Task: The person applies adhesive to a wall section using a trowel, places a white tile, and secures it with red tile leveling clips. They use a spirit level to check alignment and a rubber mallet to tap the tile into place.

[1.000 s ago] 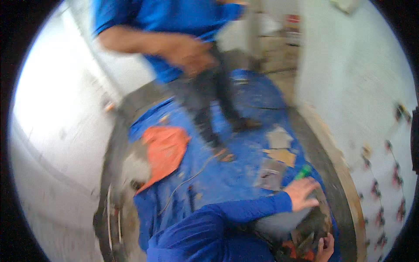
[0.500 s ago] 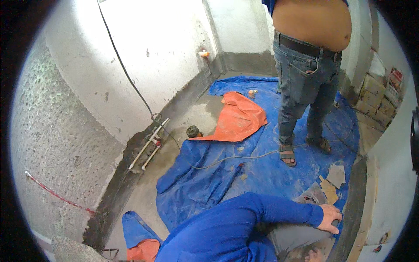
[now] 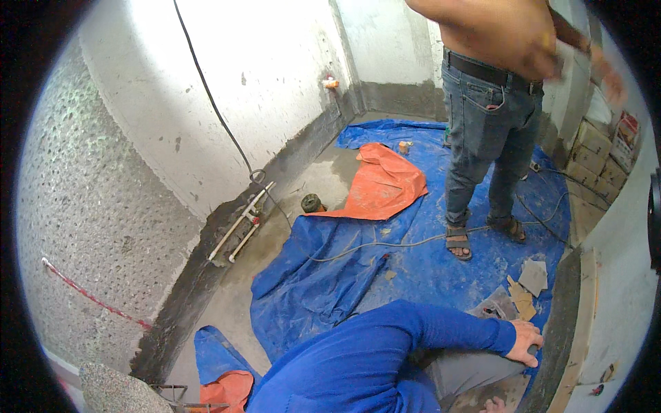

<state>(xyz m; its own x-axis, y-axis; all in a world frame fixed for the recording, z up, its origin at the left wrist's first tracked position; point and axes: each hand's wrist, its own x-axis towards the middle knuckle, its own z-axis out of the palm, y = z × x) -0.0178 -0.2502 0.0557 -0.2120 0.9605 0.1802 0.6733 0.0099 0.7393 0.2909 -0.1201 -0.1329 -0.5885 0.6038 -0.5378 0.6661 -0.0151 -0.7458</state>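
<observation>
My left hand [image 3: 527, 343] lies over my bent knee, its fingers apart and curving across the grey trouser leg [image 3: 475, 368]. A dark patch shows beside the thumb; I cannot make out what it is. Only the fingers of my right hand [image 3: 494, 405] come into view at the lower edge, apart and bent, with nothing visible in them. Close to my left hand, on the blue tarp [image 3: 430, 279], are a torn piece of tan cardboard [image 3: 521, 301], a flat grey piece [image 3: 533, 277] and a crumpled clear plastic bag [image 3: 497, 304].
Another person [image 3: 489, 138] in jeans and sandals stands on the tarp, hands blurred. A cable [image 3: 372, 246] crosses it; an orange sheet [image 3: 385, 186] lies folded over. White pipes [image 3: 241, 221] run along the left wall. Cartons [image 3: 591, 146] stand at right; a metal frame [image 3: 177, 394] at lower left.
The standing person's arms have come down into view, in motion in front of the body. The whole view has shifted slightly. My left hand stays on my knee.
</observation>
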